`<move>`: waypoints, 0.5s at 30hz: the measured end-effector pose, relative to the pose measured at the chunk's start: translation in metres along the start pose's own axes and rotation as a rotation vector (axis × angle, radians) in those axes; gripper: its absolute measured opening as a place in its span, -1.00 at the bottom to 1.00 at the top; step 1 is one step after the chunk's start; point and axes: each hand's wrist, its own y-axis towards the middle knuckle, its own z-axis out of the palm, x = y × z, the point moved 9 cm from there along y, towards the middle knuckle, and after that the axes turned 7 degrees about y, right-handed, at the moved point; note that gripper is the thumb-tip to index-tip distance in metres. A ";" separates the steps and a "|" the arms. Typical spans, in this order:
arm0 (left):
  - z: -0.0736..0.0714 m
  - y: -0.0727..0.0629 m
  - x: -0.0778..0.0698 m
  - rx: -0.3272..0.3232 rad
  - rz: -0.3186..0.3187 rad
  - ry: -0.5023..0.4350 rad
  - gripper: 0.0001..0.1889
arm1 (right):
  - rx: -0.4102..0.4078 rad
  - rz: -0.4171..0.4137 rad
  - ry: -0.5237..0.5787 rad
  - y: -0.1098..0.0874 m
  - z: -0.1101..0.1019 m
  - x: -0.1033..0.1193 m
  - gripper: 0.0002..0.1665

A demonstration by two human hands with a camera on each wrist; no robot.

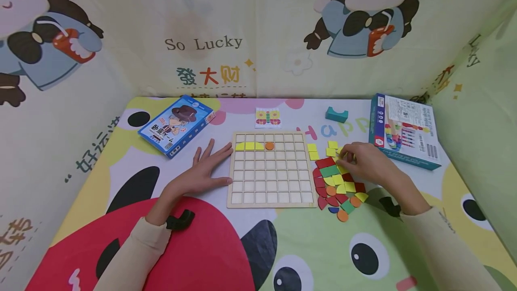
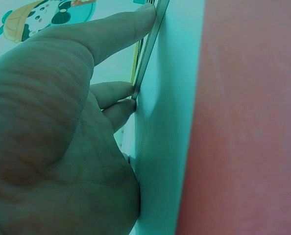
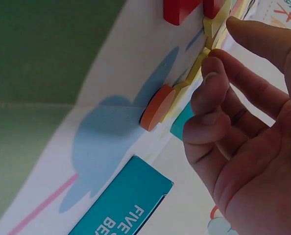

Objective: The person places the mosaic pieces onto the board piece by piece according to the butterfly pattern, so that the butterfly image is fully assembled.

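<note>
A wooden grid board (image 1: 271,205) lies on the table, with yellow pieces (image 1: 249,146) and an orange disc (image 1: 269,146) in its second row from the top. My left hand (image 1: 202,172) has its fingers spread, with the fingertips and thumb against the board's left edge (image 2: 148,58). Right of the board is a pile of flat red, green, yellow and orange pieces (image 1: 330,171). Over its upper right side hangs my right hand (image 1: 369,160), fingers loosely bent. In the right wrist view, its parted thumb and forefinger reach right to yellow pieces (image 3: 197,66) lying there.
Behind the board lies a butterfly pattern card (image 1: 268,118). A blue game box (image 1: 176,125) is at the back left and a larger teal-edged box (image 1: 408,130) at the back right. Near that one sits a small teal notched block (image 1: 337,115). Printed cloth walls enclose the table.
</note>
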 end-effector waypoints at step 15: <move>0.000 0.000 0.000 -0.004 -0.007 0.005 0.03 | 0.010 -0.032 0.018 0.001 0.002 0.006 -0.66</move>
